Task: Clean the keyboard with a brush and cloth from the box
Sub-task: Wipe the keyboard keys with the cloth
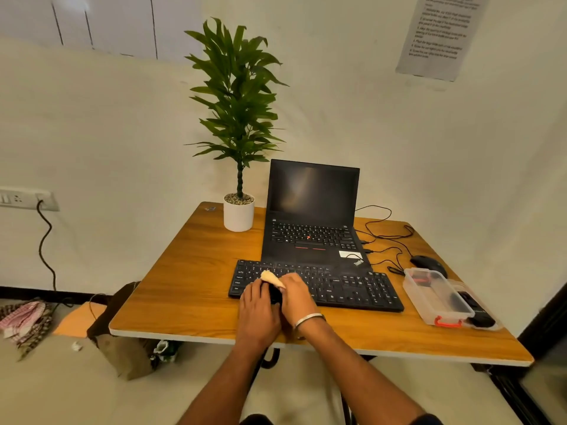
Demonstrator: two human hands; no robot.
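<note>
Both hands meet over the keyboard (337, 286) at its 9 o'clock end. Right hand (296, 297) pinches the cloth (272, 279); left hand (257, 308) rests beside it, grasp unclear. Wiping seems underway; next, sweep toward 3 o'clock, where the box (435, 297) sits.

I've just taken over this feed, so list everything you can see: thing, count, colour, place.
keyboard: 1, black, table front
cloth: 1, pale yellow, in the hands over the keyboard
box: 1, clear with red latch, right of keyboard
laptop: 1, black, open behind keyboard
mouse: 1, black, behind box
plant: 1, green in white pot, left of laptop
table: 1, wood
paper: 1, white, on wall
left hand: on keyboard
right hand: holds cloth
</note>
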